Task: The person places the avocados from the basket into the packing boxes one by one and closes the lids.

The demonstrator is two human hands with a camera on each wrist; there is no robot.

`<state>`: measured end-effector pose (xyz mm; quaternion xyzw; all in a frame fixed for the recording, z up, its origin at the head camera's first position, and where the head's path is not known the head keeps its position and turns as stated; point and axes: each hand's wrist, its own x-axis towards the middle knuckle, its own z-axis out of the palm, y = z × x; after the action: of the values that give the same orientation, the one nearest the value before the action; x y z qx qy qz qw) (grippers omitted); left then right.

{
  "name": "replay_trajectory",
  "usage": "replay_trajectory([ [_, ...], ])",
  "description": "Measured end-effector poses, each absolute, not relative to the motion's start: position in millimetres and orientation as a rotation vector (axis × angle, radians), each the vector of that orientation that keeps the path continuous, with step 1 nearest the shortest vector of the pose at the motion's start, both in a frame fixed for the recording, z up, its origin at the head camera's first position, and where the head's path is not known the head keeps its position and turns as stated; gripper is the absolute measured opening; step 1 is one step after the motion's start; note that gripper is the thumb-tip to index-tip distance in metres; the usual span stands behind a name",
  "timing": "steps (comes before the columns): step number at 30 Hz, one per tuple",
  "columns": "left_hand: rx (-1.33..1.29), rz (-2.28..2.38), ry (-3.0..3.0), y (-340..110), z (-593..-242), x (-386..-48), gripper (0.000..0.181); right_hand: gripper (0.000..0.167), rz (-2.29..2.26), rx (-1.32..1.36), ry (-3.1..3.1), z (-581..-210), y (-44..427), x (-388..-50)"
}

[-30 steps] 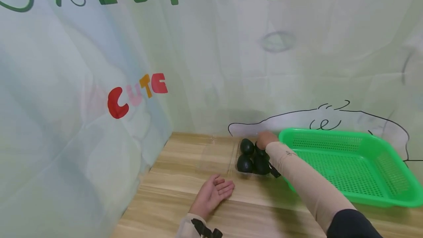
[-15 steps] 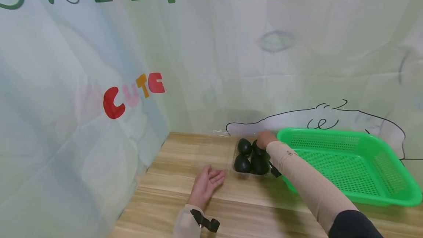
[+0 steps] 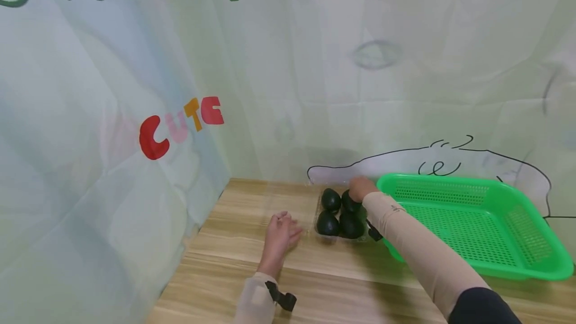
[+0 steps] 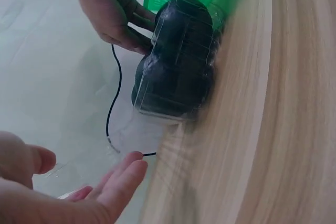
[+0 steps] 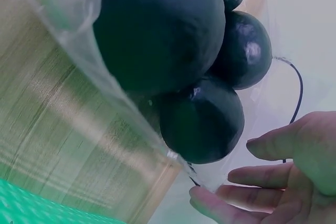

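Observation:
Several dark green avocados (image 3: 327, 223) sit in a clear plastic box (image 3: 328, 238) on the wooden table. Its see-through lid (image 3: 290, 199) lies folded out to the left; its outline is faint. My left hand (image 3: 279, 236) is at the lid's near side. In the left wrist view, its fingers (image 4: 123, 179) are extended, with the thumb apart from them. Over the box's far right corner is my right hand (image 3: 361, 189), beside an avocado (image 5: 205, 121). The right wrist view shows its fingers (image 5: 257, 174) spread, one fingertip near the box's rim, none curled round an avocado.
A green perforated plastic basket (image 3: 468, 229) stands right of the box, partly behind my right forearm. A printed cloth (image 3: 279, 89) hangs behind the wooden table (image 3: 225, 269) and along its left side.
My left hand has moved away from me and slightly left, turning from palm up to more sideways toward the lid. My right hand stays at the box's far right corner.

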<state>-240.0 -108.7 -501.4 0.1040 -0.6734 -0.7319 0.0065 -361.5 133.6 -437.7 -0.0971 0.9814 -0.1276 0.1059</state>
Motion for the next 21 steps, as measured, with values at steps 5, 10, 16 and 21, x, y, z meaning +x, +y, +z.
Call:
replay_trajectory([
  [5, 0.231, -2.184, -2.161, -103.2, -499.2, -244.5, 0.046, 0.018, -0.367, -0.278, 2.888, -437.8, 136.0, -364.9],
  [10, 0.138, -2.073, -2.231, -98.4, -497.1, -243.7, 0.047, 0.019, -0.387, -0.260, 2.862, -439.1, 138.0, -368.5],
  [16, 0.129, -1.937, -2.345, -93.9, -491.5, -240.9, 0.046, 0.018, -0.398, -0.248, 2.850, -440.2, 139.5, -370.6],
  [21, 0.085, -1.754, -2.456, -90.7, -488.4, -239.7, 0.051, 0.017, -0.371, -0.270, 2.854, -435.6, 139.7, -369.1],
])
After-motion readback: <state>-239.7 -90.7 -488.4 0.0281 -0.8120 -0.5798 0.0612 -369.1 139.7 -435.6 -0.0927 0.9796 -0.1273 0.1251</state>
